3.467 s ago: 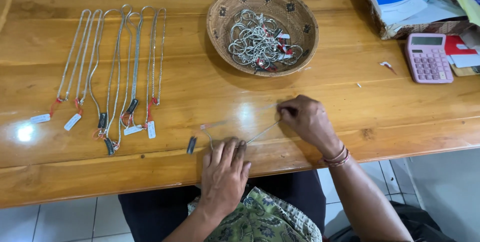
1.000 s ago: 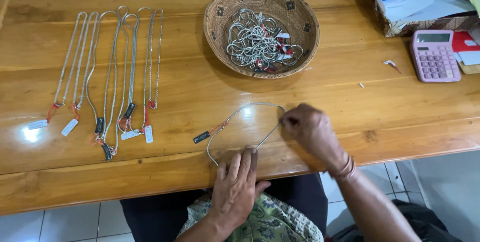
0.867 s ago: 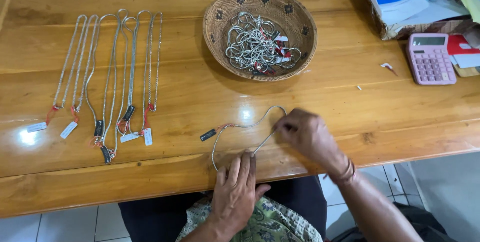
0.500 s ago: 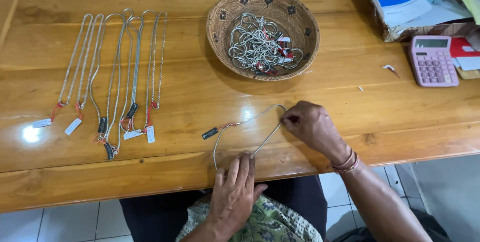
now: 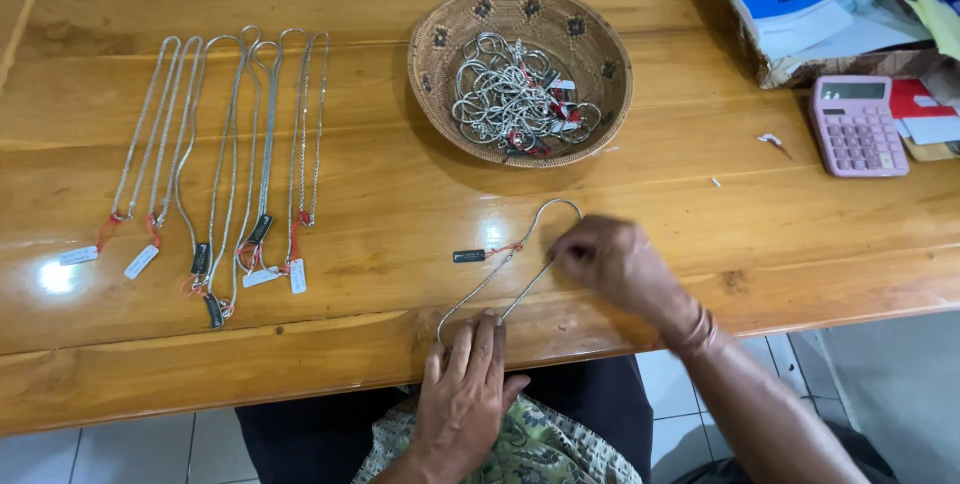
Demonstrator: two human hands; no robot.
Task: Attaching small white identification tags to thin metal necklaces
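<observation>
A silver chain necklace (image 5: 520, 254) with a small dark tag on a red thread lies in a long loop on the wooden table (image 5: 400, 194). My right hand (image 5: 615, 264) pinches the loop's upper right side. My left hand (image 5: 465, 394) rests at the table's front edge, its fingertips pressing down the loop's lower end. A woven basket (image 5: 585, 39) behind holds a tangled heap of several more silver chains with tags.
Several tagged chains (image 5: 230, 174) lie stretched out in a row on the left. A pink calculator (image 5: 855, 126) and a box with papers (image 5: 800, 14) stand at the right. White floor tiles show below the table edge.
The loop has been drawn out longer and straighter. My right hand moved up and right with the chain, and the tag end swung toward the middle. My left hand stayed at the edge.
</observation>
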